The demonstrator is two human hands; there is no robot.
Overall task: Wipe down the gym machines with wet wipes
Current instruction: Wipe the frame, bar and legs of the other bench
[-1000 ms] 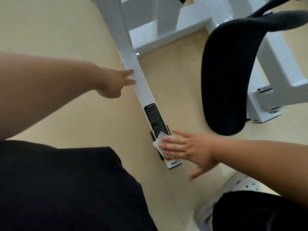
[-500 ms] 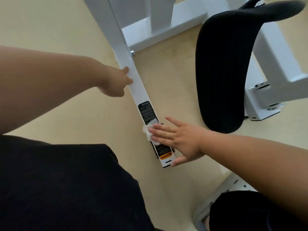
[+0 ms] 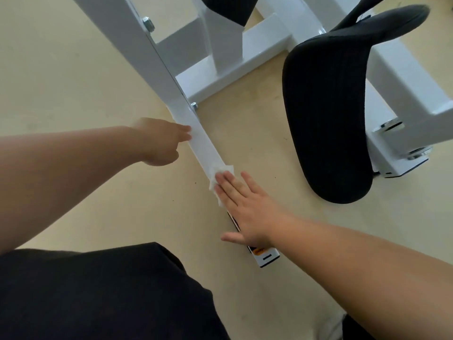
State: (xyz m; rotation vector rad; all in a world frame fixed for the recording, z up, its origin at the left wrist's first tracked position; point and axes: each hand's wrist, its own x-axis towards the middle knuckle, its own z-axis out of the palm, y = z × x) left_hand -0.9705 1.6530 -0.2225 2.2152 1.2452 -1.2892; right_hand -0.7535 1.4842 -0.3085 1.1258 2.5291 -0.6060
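The left hand, motion-blurred, lies open with its fingers stretched out, the tips touching the left edge of the bar, a flat, glossy white-painted metal beam running slantwise over the matte beige floor. Partway down the bar, a crumpled white wipe spills over both of its long edges. The right hand presses the wipe flat, fingers straight and thumb splayed. At the right stands a rounded black pad, finely ribbed.
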